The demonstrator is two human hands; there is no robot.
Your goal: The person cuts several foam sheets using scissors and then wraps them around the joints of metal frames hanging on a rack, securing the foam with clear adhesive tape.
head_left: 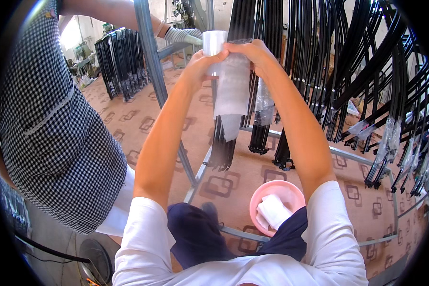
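My left hand (201, 66) grips a roll of clear plastic film (214, 42), thumb toward the right. My right hand (256, 53) is closed at the upper edge of a white foam sheet (232, 90), thumb near the roll. That sheet wraps a hanging bundle of long black strips (221, 150), whose lower ends show beneath it. The fingers behind the bundle are hidden. Just left of the roll is a co-worker's gloved hand (186, 36), reaching in from the left.
A metal frame (152, 57) stands on the left, with low bars near my legs. More black strips (319, 62) hang on the right, some with plastic at their ends. A pink basin (256, 198) holds white rolled material (274, 211). The co-worker's checked apron (57, 143) is close at left.
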